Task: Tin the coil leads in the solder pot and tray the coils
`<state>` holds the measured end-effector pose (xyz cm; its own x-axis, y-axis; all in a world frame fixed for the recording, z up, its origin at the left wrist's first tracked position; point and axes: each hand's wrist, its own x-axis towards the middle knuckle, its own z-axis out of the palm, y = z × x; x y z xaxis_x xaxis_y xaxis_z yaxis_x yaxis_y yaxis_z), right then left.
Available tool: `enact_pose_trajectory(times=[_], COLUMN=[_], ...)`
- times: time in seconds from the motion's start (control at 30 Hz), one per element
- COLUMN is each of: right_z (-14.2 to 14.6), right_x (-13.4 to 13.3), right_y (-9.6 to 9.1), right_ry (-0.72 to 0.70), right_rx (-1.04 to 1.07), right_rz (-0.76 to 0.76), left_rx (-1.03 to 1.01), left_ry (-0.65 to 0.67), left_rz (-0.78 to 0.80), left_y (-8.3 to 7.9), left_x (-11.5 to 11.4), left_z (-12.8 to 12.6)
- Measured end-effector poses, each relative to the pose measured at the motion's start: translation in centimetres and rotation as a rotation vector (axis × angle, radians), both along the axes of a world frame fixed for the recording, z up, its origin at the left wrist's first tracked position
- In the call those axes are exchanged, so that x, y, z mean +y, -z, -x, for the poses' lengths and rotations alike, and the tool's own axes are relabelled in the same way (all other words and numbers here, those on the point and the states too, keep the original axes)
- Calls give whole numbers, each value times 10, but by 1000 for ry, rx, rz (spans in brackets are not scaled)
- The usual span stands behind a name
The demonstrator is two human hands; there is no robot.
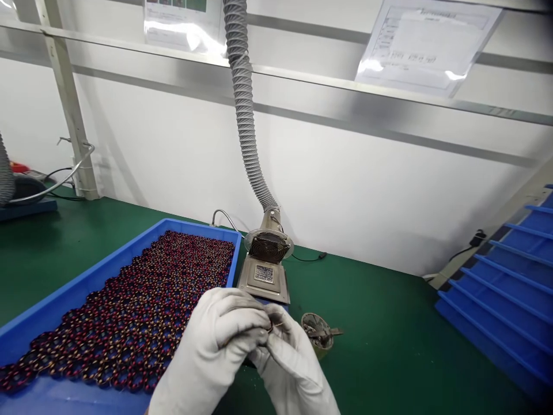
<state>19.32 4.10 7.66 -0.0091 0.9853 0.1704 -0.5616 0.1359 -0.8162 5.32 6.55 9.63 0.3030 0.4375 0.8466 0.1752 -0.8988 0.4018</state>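
My left hand (222, 331), in a white glove, is closed with its fingertips pinched together. My right hand (291, 357), also gloved, meets it with thumb and fingers curled in. Between the fingertips shows a sliver of a small dark part with a thin copper-coloured edge; the gloves hide most of it. Just beyond the hands stands a metal box-like unit (263, 282) with a speckled silvery square on top. Left of them, a blue tray (235, 262) holds many dark wire-wound rings (142, 311) with red and gold spots.
A round cup (317, 346) with a dirty flat stick (326, 332) across it stands right of my hands. A grey ribbed hose (244, 109) drops to a fume hood (268, 245) over the metal unit. Stacked blue trays (501, 294) rise at the right of the green table (389, 346).
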Motion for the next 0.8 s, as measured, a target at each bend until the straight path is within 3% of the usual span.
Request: enact_pose_trajectory(times=[0.13, 0.2, 0.33, 0.43, 0.5, 0.6, 0.7, 0.8], right_z=[-4, -5, -4, -2, -2, -2, -3, -4], right_x=[-7, -12, -16, -16, -16, -15, -11, -9], right_y=[-8, -12, -10, -6, -5, -5, -5, -4], right_ry=[-172, -225, -255, -287, -288, -240, -183, -174], right_rx=[89, 180, 341, 406, 377, 231, 64, 0], right_rz=[63, 84, 84, 124, 139, 124, 61, 27], left_rx=[-310, -284, 83, 31, -58, -116, -158, -325], left_ry=[-37, -70, -43, 35, 107, 213, 240, 226], left_rz=[335, 403, 350, 189, 143, 291, 427, 521], left_y=[-5, -9, -11, -10, -10, -12, -12, -9], left_x=[-4, -7, -11, -9, -6, -5, -8, -12], left_z=[6, 9, 5, -1, -3, -1, 2, 6])
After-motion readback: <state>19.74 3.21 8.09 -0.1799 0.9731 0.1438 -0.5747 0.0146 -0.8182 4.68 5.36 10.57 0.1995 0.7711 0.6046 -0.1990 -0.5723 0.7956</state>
